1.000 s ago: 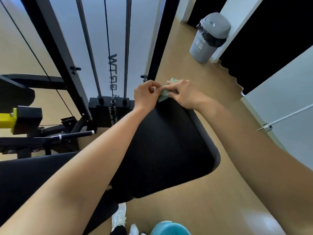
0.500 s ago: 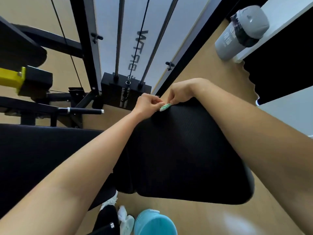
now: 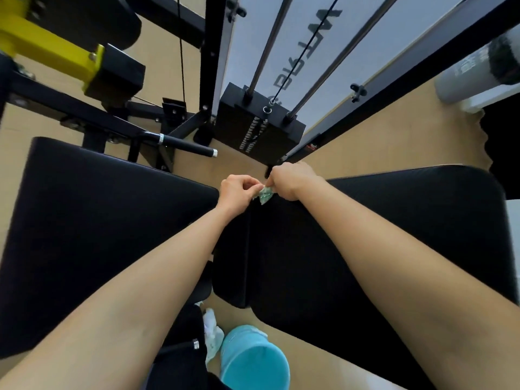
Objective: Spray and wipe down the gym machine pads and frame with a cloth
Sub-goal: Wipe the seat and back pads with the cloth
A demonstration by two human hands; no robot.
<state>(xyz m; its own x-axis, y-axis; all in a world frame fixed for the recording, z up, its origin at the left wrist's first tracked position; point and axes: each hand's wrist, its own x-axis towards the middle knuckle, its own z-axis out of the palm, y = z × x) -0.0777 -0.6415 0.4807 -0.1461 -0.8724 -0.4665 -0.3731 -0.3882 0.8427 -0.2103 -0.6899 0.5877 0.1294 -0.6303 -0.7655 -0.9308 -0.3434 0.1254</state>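
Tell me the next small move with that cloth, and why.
Probably pull the cloth open flat between the hands. The left hand and right hand both pinch it, and it sits bunched small between them near the far corner of the right-hand black pad, likely too crumpled to wipe much surface.

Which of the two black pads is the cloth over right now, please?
The right pad: the cloth, pinched by the left hand and right hand, is at its far corner. The left pad has none.
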